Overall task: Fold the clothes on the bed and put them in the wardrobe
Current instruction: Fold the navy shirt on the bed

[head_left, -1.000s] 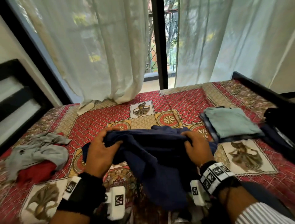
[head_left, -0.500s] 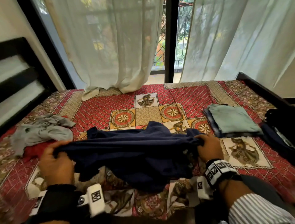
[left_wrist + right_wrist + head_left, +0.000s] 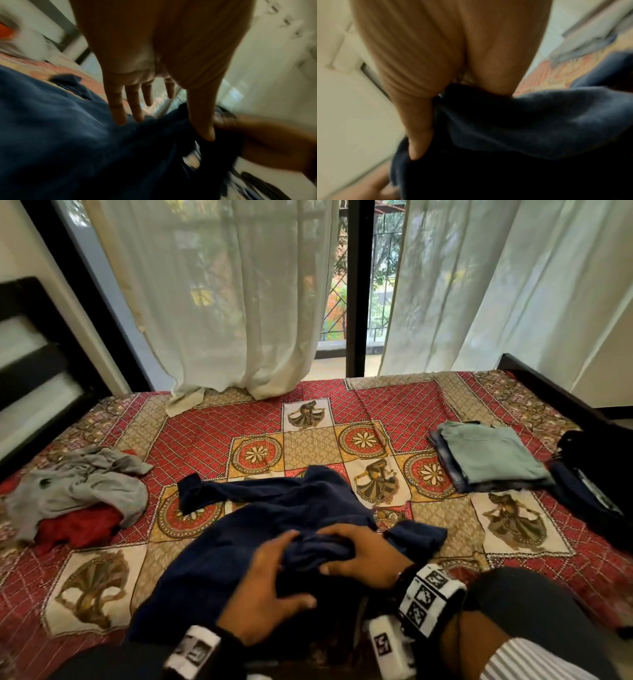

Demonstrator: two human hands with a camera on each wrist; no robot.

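Note:
A navy blue garment (image 3: pixel 239 542) lies spread and rumpled on the patterned bedspread (image 3: pixel 308 450), near the front edge. My right hand (image 3: pixel 363 556) grips a bunched fold of it near the middle; in the right wrist view the right hand (image 3: pixel 428 67) has its fingers curled into the navy garment (image 3: pixel 522 128). My left hand (image 3: pixel 270 580) sits right beside it. In the left wrist view the left hand (image 3: pixel 137 86) has straight, spread fingers whose tips touch the navy garment (image 3: pixel 68 135).
An unfolded grey garment (image 3: pixel 78 487) lies over a red one (image 3: pixel 78 525) at the left. A folded stack topped by a pale green piece (image 3: pixel 489 457) sits at the right, with dark clothes (image 3: pixel 589 474) beyond it. Curtains (image 3: pixel 222 320) hang onto the far edge; a headboard (image 3: pixel 30 364) stands left.
Both hands held the navy garment stretched wide. The left hand has let go and moved right, next to the right hand. The garment now lies on the bed.

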